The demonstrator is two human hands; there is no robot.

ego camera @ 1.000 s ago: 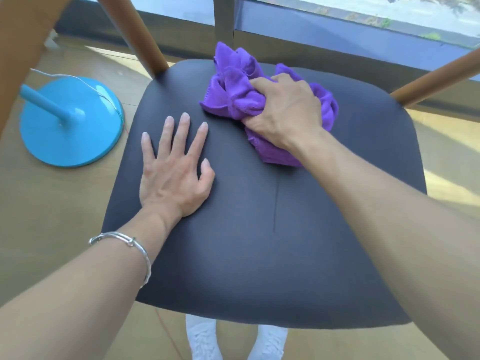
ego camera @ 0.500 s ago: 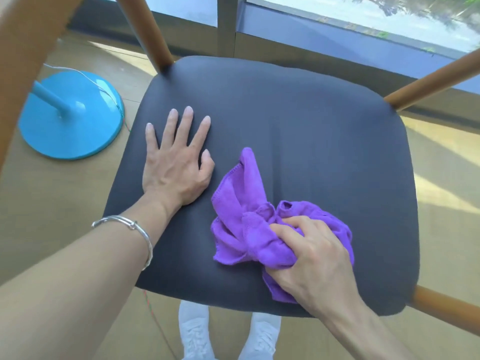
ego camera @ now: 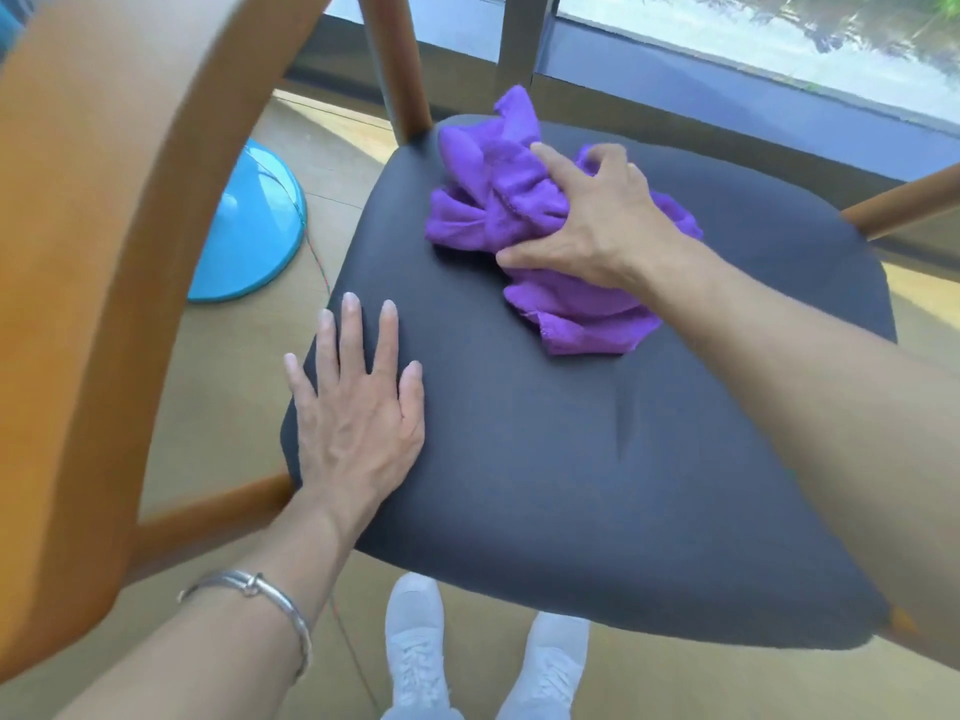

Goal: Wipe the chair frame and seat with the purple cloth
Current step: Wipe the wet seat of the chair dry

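Note:
The dark grey chair seat (ego camera: 597,459) fills the middle of the view, held in an orange-brown wooden frame (ego camera: 104,241) that curves up on the left. A crumpled purple cloth (ego camera: 498,210) lies on the far part of the seat, near the back left post. My right hand (ego camera: 597,215) grips the cloth from above, fingers curled into its folds and thumb pressed on its near side. My left hand (ego camera: 358,402) rests flat on the seat's left edge with fingers straight and spread.
A blue round lamp base (ego camera: 249,231) with a thin cable stands on the wooden floor left of the chair. A window wall (ego camera: 727,70) runs along the far side. My white shoes (ego camera: 415,646) show under the seat's front edge.
My right hand has pushed the cloth from the near middle of the seat back to its far left corner. The view has shifted right, so the frame looms larger on the left.

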